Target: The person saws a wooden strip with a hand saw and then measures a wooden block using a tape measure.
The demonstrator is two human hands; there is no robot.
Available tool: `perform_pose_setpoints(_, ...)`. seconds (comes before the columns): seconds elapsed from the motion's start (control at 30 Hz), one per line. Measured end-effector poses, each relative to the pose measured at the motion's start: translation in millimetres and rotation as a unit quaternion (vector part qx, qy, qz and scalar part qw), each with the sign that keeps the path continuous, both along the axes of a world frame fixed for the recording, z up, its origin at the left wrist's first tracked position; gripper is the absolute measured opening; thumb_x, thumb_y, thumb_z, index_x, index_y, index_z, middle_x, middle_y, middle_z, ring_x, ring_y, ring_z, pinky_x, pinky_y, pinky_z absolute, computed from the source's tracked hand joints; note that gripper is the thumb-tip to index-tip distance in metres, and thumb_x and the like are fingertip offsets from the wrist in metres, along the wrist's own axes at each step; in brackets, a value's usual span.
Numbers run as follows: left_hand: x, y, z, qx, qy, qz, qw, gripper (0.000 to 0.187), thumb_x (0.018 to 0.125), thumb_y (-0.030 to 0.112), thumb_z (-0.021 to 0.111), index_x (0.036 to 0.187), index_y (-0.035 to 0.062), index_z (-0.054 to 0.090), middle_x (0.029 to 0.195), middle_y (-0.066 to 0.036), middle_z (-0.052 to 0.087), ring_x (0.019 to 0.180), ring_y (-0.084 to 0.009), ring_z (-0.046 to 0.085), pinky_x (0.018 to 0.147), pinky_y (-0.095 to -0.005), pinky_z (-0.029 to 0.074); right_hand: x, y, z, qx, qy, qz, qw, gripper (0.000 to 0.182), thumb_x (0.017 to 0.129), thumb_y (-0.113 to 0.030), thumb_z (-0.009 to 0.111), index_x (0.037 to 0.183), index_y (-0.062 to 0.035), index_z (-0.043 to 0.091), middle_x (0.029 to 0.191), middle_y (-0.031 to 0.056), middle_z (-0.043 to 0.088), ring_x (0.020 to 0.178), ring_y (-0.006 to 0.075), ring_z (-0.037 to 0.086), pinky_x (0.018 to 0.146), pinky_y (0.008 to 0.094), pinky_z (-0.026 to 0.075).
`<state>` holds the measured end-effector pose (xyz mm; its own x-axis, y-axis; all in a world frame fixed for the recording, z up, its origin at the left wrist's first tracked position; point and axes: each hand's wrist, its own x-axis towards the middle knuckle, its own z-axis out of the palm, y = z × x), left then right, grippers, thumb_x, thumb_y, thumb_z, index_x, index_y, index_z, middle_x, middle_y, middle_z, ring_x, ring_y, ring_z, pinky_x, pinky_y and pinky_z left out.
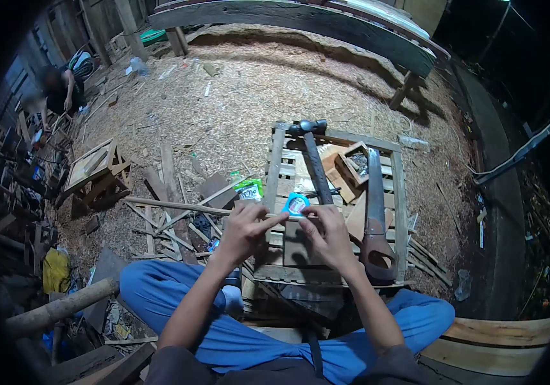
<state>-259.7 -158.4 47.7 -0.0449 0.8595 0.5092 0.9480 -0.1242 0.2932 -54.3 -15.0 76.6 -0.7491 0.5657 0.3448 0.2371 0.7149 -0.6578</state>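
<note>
My left hand [244,232] is closed round a long thin wooden stick [185,206] that sticks out to the left, its index finger reaching toward a blue tape measure [296,205]. The tape measure is pinched in my right hand [329,235], close to the left fingertips. Both hands are over the near part of a slatted wooden crate [275,160]. On the crate lie a hammer [316,163], a handsaw [375,212], a small wooden box [355,162] of small metal pieces and a dark wooden block [302,245] below the hands.
A green packet [249,188] and scrap sticks lie left of the crate. Farther left is a small wooden frame [93,168]. Another person [63,90] crouches at the upper left. A long bench [300,22] crosses the back. Wooden planks [499,346] are at the lower right.
</note>
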Motion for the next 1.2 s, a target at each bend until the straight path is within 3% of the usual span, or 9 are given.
perform_pose_setpoints(0.1, -21, -6, 6, -0.009, -0.028, 0.033, 0.999, 0.062, 0.08, -0.001, 0.07, 0.136, 0.0259, 0.072, 0.096, -0.008, 0.064, 0.085, -0.0258, 0.064, 0.077, -0.0401, 0.05, -26, 13, -19, -0.019, 0.03, -0.022, 0.999, 0.039, 0.103, -0.027, 0.064, 0.133, -0.0022, 0.064, 0.127, 0.0213, 0.066, 0.108, 0.042, 0.064, 0.102, 0.0468, 0.046)
perform_pose_setpoints(0.2, -36, -13, 3, -0.059, -0.157, 0.069, 0.983, 0.061, 0.081, 0.001, 0.069, 0.139, 0.0213, 0.07, 0.1, -0.012, 0.063, 0.094, -0.0325, 0.063, 0.088, -0.0438, 0.051, -43, 12, -28, -0.006, -0.087, -0.065, 0.994, 0.064, 0.097, -0.023, 0.071, 0.154, -0.0037, 0.05, 0.131, 0.0227, 0.065, 0.113, 0.0422, 0.065, 0.1, 0.0492, 0.047)
perform_pose_setpoints(0.37, -28, -10, 12, -0.057, -0.205, 0.072, 0.975, 0.052, 0.087, -0.002, 0.066, 0.136, 0.0163, 0.071, 0.1, -0.014, 0.063, 0.091, -0.0322, 0.064, 0.084, -0.0425, 0.052, -56, 17, -30, -0.057, -0.059, -0.07, 0.994, 0.073, 0.09, -0.015, 0.074, 0.157, -0.0053, 0.046, 0.126, 0.0247, 0.067, 0.109, 0.0444, 0.066, 0.099, 0.0487, 0.05)
perform_pose_setpoints(0.43, -27, -9, 16, -0.045, -0.194, 0.07, 0.978, 0.05, 0.088, -0.006, 0.066, 0.134, 0.0129, 0.072, 0.099, -0.015, 0.063, 0.088, -0.0306, 0.064, 0.08, -0.0398, 0.053, -56, 23, -28, -0.182, -0.025, -0.078, 0.98, 0.078, 0.088, -0.015, 0.074, 0.16, -0.0082, 0.044, 0.123, 0.0259, 0.067, 0.109, 0.0434, 0.066, 0.1, 0.0476, 0.051)
perform_pose_setpoints(0.57, -24, -6, 13, -0.038, -0.169, 0.065, 0.983, 0.047, 0.09, -0.003, 0.068, 0.134, 0.0131, 0.072, 0.097, -0.014, 0.063, 0.087, -0.0302, 0.065, 0.079, -0.04, 0.053, -47, 39, -40, -0.08, -0.017, -0.007, 0.997, 0.081, 0.087, -0.013, 0.071, 0.163, -0.0117, 0.041, 0.128, 0.0262, 0.066, 0.111, 0.0426, 0.066, 0.102, 0.0462, 0.05)
perform_pose_setpoints(0.77, -14, -2, 17, -0.06, -0.187, 0.025, 0.98, 0.054, 0.086, -0.005, 0.072, 0.136, 0.0161, 0.072, 0.096, -0.013, 0.064, 0.084, -0.0282, 0.066, 0.074, -0.0387, 0.053, -28, 30, -4, -0.179, 0.032, -0.063, 0.981, 0.057, 0.092, -0.006, 0.059, 0.149, -0.0072, 0.059, 0.122, 0.0219, 0.073, 0.112, 0.0388, 0.068, 0.106, 0.0413, 0.049)
perform_pose_setpoints(0.87, 0, 5, 24, -0.043, -0.184, -0.008, 0.982, 0.056, 0.085, 0.004, 0.074, 0.138, 0.0219, 0.07, 0.095, -0.011, 0.064, 0.086, -0.0303, 0.067, 0.076, -0.0434, 0.054, 9, 20, 11, -0.19, 0.088, -0.094, 0.973, 0.03, 0.094, 0.005, 0.052, 0.112, 0.0019, 0.076, 0.123, 0.0167, 0.073, 0.115, 0.028, 0.07, 0.1, 0.0371, 0.054)
perform_pose_setpoints(1.1, 23, 25, 18, 0.0, -0.14, -0.044, 0.989, 0.054, 0.084, 0.002, 0.073, 0.136, 0.0199, 0.07, 0.096, -0.01, 0.066, 0.085, -0.0294, 0.068, 0.075, -0.0429, 0.054, 73, 17, 1, -0.354, 0.165, -0.065, 0.918, 0.023, 0.099, 0.002, 0.054, 0.104, 0.004, 0.076, 0.136, 0.0146, 0.067, 0.119, 0.0217, 0.067, 0.104, 0.0326, 0.051)
perform_pose_setpoints(1.2, 31, 25, 22, -0.023, -0.148, -0.044, 0.988, 0.043, 0.089, 0.001, 0.074, 0.13, 0.0135, 0.073, 0.099, -0.013, 0.069, 0.09, -0.0317, 0.069, 0.077, -0.041, 0.056, 79, 19, 15, -0.451, 0.241, -0.057, 0.857, 0.025, 0.098, -0.001, 0.06, 0.118, 0.005, 0.074, 0.147, 0.0132, 0.059, 0.13, 0.0218, 0.06, 0.109, 0.0343, 0.049)
